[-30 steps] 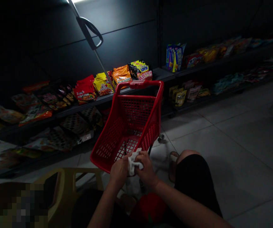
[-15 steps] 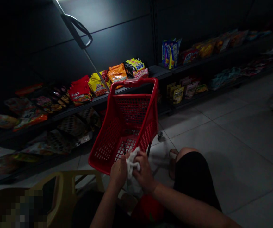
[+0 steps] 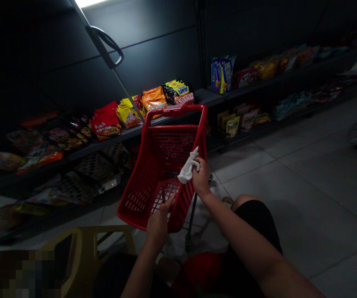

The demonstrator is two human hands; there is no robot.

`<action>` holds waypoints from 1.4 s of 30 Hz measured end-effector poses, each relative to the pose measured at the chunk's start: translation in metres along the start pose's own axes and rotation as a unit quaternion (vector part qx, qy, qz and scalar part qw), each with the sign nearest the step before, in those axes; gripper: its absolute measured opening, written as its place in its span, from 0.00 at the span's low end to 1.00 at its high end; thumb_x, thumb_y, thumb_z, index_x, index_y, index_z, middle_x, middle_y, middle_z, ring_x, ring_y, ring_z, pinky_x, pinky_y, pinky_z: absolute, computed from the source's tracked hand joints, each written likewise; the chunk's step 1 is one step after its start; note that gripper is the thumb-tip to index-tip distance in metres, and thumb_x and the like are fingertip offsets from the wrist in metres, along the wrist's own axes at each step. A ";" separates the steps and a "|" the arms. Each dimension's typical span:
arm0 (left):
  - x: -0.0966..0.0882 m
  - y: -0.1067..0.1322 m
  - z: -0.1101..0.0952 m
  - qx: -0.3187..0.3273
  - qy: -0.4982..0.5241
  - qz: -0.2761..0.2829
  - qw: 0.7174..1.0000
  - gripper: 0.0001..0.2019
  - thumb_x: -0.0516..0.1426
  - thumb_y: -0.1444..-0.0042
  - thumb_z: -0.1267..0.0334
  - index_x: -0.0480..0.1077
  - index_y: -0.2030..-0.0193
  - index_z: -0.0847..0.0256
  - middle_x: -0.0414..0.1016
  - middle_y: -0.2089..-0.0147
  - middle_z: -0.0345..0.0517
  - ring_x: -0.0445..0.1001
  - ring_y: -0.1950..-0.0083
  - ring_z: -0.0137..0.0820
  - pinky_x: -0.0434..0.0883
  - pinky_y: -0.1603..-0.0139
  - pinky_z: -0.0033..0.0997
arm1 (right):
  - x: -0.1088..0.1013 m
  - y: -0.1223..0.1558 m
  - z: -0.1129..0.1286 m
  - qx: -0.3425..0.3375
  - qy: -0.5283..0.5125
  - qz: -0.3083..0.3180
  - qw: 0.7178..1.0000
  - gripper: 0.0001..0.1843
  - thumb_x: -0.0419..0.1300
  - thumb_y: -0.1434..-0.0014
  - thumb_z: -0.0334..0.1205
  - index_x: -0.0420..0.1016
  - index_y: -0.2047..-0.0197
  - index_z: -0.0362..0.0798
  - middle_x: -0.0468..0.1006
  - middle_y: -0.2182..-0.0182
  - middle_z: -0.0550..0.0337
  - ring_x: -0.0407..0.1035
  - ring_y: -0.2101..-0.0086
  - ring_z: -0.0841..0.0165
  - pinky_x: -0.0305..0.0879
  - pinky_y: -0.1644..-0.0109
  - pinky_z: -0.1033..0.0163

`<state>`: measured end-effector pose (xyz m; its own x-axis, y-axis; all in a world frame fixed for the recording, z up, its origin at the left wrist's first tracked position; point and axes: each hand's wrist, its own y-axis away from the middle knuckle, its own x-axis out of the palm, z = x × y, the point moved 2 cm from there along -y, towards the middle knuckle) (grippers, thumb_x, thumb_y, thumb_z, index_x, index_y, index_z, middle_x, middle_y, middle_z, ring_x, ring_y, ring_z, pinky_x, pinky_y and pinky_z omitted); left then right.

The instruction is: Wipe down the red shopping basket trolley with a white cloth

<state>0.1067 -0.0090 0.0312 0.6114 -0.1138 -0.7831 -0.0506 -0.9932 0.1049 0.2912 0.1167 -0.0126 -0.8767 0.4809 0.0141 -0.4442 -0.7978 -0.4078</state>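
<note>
A red plastic shopping cart (image 3: 153, 165) stands tilted in front of me on the tiled floor. My right hand (image 3: 201, 178) is closed on a crumpled white cloth (image 3: 188, 167) and holds it against the cart's right side wall near the top rim. My left hand (image 3: 159, 220) rests on the cart's near rim, its fingers curled over the edge. My legs in black shorts (image 3: 252, 223) show below, and I appear to sit low.
Dark shelves (image 3: 128, 132) with bright snack packets (image 3: 153, 99) run behind the cart and off to the right. A yellow plastic stool (image 3: 85, 244) stands at lower left. Grey floor tiles (image 3: 305, 182) spread out to the right. A black handled pole (image 3: 106, 41) leans above.
My right hand has carried the white cloth from the cart's near rim up to its right side wall. My left hand let go of the cloth and now holds the rim.
</note>
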 end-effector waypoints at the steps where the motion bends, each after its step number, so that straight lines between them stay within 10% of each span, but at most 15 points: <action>1: 0.001 -0.001 0.001 -0.001 0.019 0.010 1.000 0.41 0.23 0.34 0.43 0.64 0.32 0.54 0.76 0.40 0.47 0.75 0.40 0.38 0.70 0.42 0.36 | 0.002 0.015 0.003 -0.003 -0.005 0.010 1.000 0.18 0.51 0.38 0.35 0.67 0.45 0.48 0.71 0.45 0.47 0.64 0.41 0.60 0.57 0.34 0.47; 6: 0.000 -0.005 0.013 -0.006 0.060 0.012 0.998 0.45 0.24 0.35 0.38 0.67 0.34 0.62 0.77 0.40 0.54 0.73 0.37 0.41 0.70 0.42 0.37 | -0.005 0.153 0.023 -0.074 -0.021 0.155 0.985 0.28 0.53 0.35 0.36 0.57 0.33 0.54 0.49 0.29 0.51 0.44 0.29 0.58 0.51 0.29 0.45; 9: -0.001 -0.004 0.018 0.002 0.041 0.019 0.999 0.44 0.24 0.35 0.40 0.67 0.34 0.62 0.80 0.46 0.54 0.77 0.43 0.40 0.73 0.47 0.35 | -0.007 0.187 0.021 -0.097 -0.019 0.226 0.969 0.27 0.56 0.35 0.42 0.59 0.34 0.55 0.50 0.29 0.52 0.44 0.29 0.56 0.53 0.29 0.45; 12: -0.002 0.000 0.017 0.011 -0.021 0.003 1.000 0.40 0.27 0.33 0.44 0.69 0.35 0.60 0.83 0.52 0.53 0.79 0.48 0.40 0.72 0.50 0.35 | 0.000 0.141 0.009 -0.078 -0.028 0.181 0.980 0.22 0.52 0.32 0.48 0.62 0.37 0.53 0.55 0.31 0.50 0.47 0.31 0.57 0.52 0.30 0.45; 20: 0.003 -0.001 -0.001 0.056 -0.138 -0.011 0.989 0.27 0.40 0.31 0.51 0.64 0.32 0.54 0.83 0.53 0.51 0.81 0.55 0.38 0.71 0.55 0.33 | 0.002 -0.088 -0.009 -0.100 -0.019 0.016 0.995 0.25 0.52 0.34 0.49 0.62 0.38 0.48 0.66 0.38 0.47 0.61 0.39 0.60 0.57 0.34 0.51; 23: 0.005 -0.002 -0.003 0.063 -0.153 -0.018 0.986 0.25 0.41 0.31 0.53 0.64 0.32 0.53 0.84 0.56 0.50 0.81 0.57 0.36 0.71 0.58 0.30 | -0.003 -0.088 -0.005 -0.102 0.027 -0.003 0.994 0.20 0.52 0.36 0.42 0.67 0.42 0.48 0.72 0.46 0.50 0.66 0.44 0.59 0.59 0.37 0.49; 30: 0.001 -0.003 0.010 0.074 -0.132 -0.021 0.988 0.24 0.42 0.31 0.53 0.66 0.33 0.51 0.83 0.50 0.48 0.82 0.53 0.35 0.74 0.56 0.30 | -0.007 0.023 -0.002 -0.141 0.049 0.094 0.984 0.15 0.53 0.35 0.41 0.68 0.45 0.50 0.67 0.40 0.49 0.59 0.39 0.57 0.56 0.36 0.48; 38: 0.004 -0.006 0.012 0.090 -0.122 -0.040 0.988 0.24 0.44 0.32 0.53 0.69 0.35 0.52 0.84 0.53 0.47 0.82 0.56 0.33 0.75 0.57 0.28 | -0.011 -0.122 -0.002 -0.120 0.111 -0.018 0.986 0.16 0.53 0.43 0.36 0.71 0.51 0.47 0.76 0.54 0.51 0.67 0.50 0.58 0.61 0.42 0.50; 42: 0.012 -0.007 0.009 0.106 -0.130 -0.049 0.985 0.24 0.44 0.31 0.53 0.69 0.36 0.54 0.84 0.54 0.49 0.82 0.57 0.34 0.74 0.58 0.28 | -0.010 -0.106 -0.002 -0.103 0.121 -0.005 0.987 0.16 0.54 0.45 0.34 0.70 0.52 0.48 0.76 0.54 0.51 0.67 0.51 0.58 0.62 0.43 0.50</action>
<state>0.1072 -0.0034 0.0156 0.4002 0.0085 -0.9164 -0.1814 -0.9794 -0.0883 0.3469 0.1972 0.0282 -0.7913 0.5811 -0.1900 -0.3830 -0.7134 -0.5868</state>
